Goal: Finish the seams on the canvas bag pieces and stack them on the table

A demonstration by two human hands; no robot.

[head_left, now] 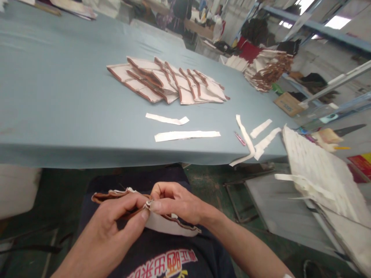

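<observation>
Over my lap, below the table's front edge, I hold a white fabric piece with brown edging. My left hand pinches its edge between thumb and forefinger. Right beside it, my right hand pinches the same edge, and the two thumbs almost meet. The brown side of the piece shows behind my left fingers, and its white side hangs under my right hand. What lies exactly between the fingertips is mostly hidden.
Overlapping white pieces with brown edges lie on the blue-grey table. Nearer are white strips and a small pink tool. A fabric-topped stand is at right; a large pile sits behind.
</observation>
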